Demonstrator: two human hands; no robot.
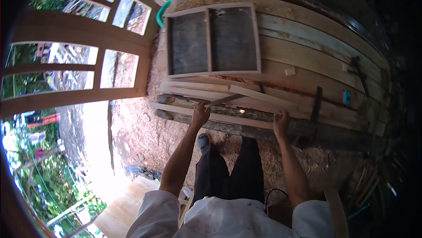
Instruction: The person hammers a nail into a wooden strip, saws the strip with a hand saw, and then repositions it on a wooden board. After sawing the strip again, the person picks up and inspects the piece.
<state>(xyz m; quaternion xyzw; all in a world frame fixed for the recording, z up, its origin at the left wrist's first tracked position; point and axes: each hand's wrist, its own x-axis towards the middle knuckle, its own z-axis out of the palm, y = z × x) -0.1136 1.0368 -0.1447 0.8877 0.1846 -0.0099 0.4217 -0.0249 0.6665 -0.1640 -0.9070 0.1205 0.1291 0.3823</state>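
A long, pale wooden strip (241,120) runs across the near side of the bench, slanting slightly down to the right. Close to its left part, my left hand (201,114) has its fingers closed on the strip. At the strip's right end is my right hand (281,123), its fingers curled in and closed around it. A narrow dark strip (225,100) angles up and right from beside my left fingertips. Beyond my right hand, a second pale wooden strip (263,97) lies diagonally over other boards.
A two-panel wooden frame (209,40) lies on the plank bench (303,58). Dark clamp-like bars (315,105), a small blue object (347,98) and a wood block (290,71) are to the right. A large window frame (57,25) stands left. Shavings cover the ground.
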